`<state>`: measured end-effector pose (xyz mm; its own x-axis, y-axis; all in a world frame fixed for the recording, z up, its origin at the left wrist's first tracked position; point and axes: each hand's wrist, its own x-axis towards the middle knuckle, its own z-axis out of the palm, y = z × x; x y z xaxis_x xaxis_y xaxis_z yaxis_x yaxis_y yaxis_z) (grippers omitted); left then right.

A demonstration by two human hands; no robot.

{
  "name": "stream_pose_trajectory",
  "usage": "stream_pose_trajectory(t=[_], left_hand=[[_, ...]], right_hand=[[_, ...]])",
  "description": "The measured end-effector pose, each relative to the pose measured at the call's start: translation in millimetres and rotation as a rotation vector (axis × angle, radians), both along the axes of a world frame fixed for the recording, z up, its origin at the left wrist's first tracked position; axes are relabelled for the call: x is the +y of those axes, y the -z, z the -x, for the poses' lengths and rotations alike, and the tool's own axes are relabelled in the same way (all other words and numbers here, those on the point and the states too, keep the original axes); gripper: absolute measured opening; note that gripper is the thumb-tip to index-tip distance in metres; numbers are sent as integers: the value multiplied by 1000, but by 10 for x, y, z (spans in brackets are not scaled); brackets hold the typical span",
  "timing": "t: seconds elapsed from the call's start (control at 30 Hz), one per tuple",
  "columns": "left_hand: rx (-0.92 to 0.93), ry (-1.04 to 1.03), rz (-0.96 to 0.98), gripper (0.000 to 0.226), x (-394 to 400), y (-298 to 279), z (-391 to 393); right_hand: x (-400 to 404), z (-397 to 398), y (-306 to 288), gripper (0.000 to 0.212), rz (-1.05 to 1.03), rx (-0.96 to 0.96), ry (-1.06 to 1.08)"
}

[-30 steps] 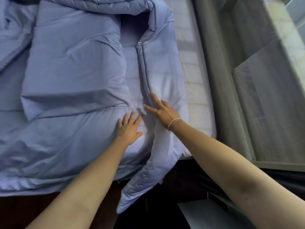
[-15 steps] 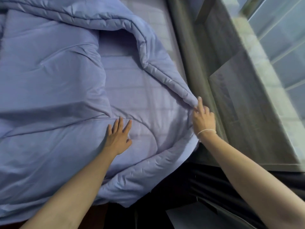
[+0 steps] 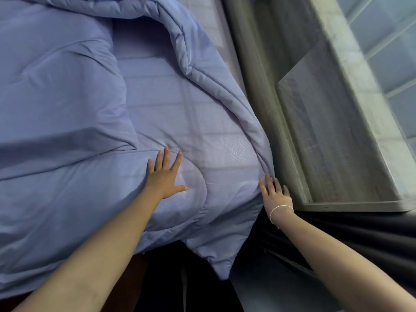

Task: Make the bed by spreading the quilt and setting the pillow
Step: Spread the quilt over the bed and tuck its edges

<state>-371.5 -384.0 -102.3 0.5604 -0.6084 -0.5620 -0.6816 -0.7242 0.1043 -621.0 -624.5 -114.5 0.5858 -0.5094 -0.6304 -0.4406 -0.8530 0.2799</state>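
Note:
A blue quilt [image 3: 67, 109] lies rumpled over the bed, with a thick fold running from the top down to the right edge. Its near corner [image 3: 221, 264] hangs off the foot of the bed. My left hand [image 3: 165, 174] lies flat on the quilt with its fingers spread. My right hand [image 3: 275, 194] rests at the quilt's right edge by the bed frame, fingers extended against the bunched fabric and gripping nothing that I can see. No pillow is in view.
A strip of pale mattress [image 3: 207, 21] shows at the top right of the quilt. A grey wooden bed frame and side ledge [image 3: 326, 131] run along the right, with a window [image 3: 387, 48] beyond. Dark floor and dark fabric [image 3: 360, 233] lie below.
My right hand has swept the quilt's folded edge to the right, from mid-bed to the bed frame, and now sits lower on it. The quilt lies flatter. My left hand stayed pressed down.

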Motion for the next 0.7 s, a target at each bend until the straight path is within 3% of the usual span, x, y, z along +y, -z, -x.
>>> stream_pose_trajectory(t=[0.07,0.13,0.23,0.33,0.47,0.7], left_hand=[[-16,3,-17,113,-31,-15,23],[-23,6,-29,113,-42,-26,37],[-28,16,-43,116,-40,4,41],[-36,33,-31,118,-8,53,7],[-18,54,-14,120,37,81,-41],[35,42,-64,116,12,-77,-58]], right_hand=[[85,-87,-13,76,17,-59,11],[166,-289,-27,69,-6,-280,-46],[276,-775,-153,82,-170,-467,-137],[165,-1130,-158,104,-267,-395,-170],[-231,-1122,-68,133,-289,-302,95],[-111,-1357,-94,141,-234,-109,422]])
